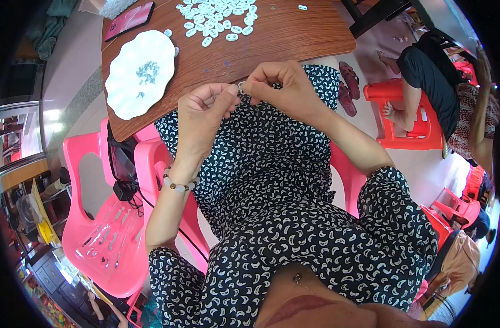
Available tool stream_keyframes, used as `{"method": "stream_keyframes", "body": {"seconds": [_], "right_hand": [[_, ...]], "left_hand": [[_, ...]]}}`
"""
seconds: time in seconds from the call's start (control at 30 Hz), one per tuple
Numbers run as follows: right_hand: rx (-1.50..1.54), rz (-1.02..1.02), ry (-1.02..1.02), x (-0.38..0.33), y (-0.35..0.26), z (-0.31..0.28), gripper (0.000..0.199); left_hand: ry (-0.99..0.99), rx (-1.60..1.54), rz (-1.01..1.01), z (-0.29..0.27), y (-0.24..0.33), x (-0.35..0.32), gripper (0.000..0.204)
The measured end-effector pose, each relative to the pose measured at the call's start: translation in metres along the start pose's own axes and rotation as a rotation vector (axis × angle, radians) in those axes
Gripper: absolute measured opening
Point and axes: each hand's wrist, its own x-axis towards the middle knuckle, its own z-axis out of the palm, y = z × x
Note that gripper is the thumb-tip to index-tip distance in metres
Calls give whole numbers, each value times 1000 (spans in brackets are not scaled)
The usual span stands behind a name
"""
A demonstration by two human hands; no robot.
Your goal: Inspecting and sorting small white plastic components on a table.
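Just off the table's near edge, above my lap, my two hands meet fingertip to fingertip. Thumb and fingers of my left hand point(207, 106) are pinched around a small white piece point(241, 86), mostly hidden by the fingers. From the other side my right hand point(287, 90) pinches at the same piece. Beyond them, a heap of small white oval pieces point(220, 13), each with two dark holes, lies on the table. To the left a white wavy-edged plate point(121, 63) carries tiny dark silvery bits point(147, 72), too small to name.
The brown wooden table point(293, 33) has its near edge by my hands. A pink flat box point(129, 22) lies at its far left. One loose white piece point(302, 7) sits far right. A pink chair point(102, 235) stands left; a person sits near a red stool point(389, 93) at right.
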Motion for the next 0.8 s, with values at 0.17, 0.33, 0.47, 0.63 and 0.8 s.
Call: {"method": "stream_keyframes", "body": {"seconds": [0.17, 0.33, 0.47, 0.63, 0.8], "right_hand": [[-1, 0, 3, 0, 4, 1, 15], [53, 67, 29, 2, 5, 2, 17], [65, 60, 41, 2, 9, 0, 18], [51, 89, 45, 3, 5, -1, 18], [82, 76, 47, 3, 4, -2, 18]], "left_hand": [[-7, -25, -23, -2, -4, 1, 17], [-5, -86, -75, -4, -6, 1, 22], [-23, -128, -92, -4, -7, 3, 24], [-11, -175, -131, -11, -5, 3, 25], [8, -186, -104, -14, -3, 4, 21]]}}
